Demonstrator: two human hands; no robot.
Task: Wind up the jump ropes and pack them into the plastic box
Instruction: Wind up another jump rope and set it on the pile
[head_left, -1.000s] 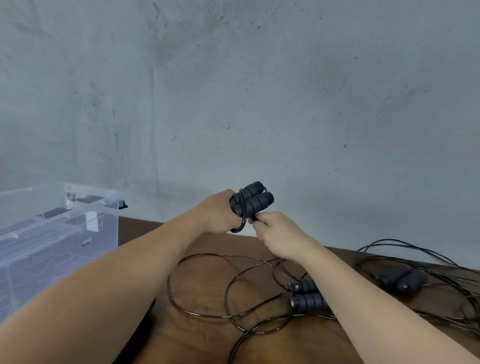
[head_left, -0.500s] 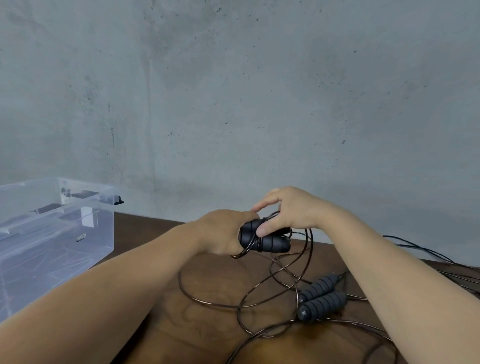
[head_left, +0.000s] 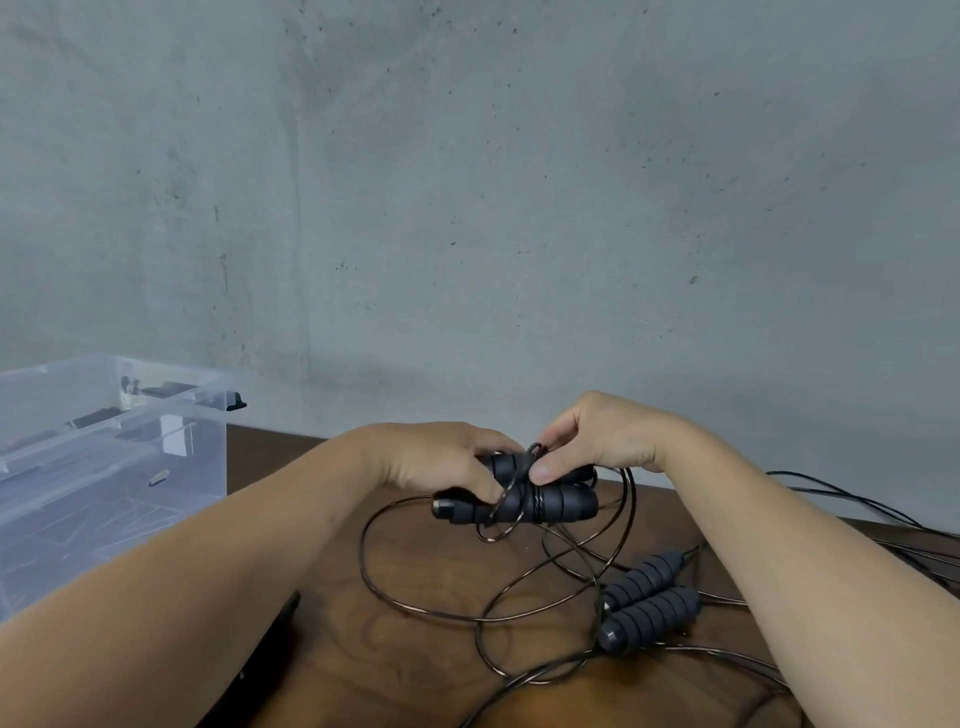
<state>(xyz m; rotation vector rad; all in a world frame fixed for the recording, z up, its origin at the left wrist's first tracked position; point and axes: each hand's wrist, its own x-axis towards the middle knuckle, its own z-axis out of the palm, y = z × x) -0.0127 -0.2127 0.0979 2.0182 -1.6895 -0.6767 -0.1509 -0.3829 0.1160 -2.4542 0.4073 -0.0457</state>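
Jump ropes (head_left: 571, 582) on brown table (head_left: 415, 649), concrete wall (head_left: 519, 208)

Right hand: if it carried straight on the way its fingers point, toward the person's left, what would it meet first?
The right hand already touches the held handles at the cord wraps; past them it would likely meet the left hand gripping their other end, though depth is unclear.

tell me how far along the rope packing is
Done: nothing clearly packed. The plastic box shows dark shapes I can't identify. In hand: left hand grips paired handles; right hand wraps cord around them. Left: second rope's handles lie loose on the table.
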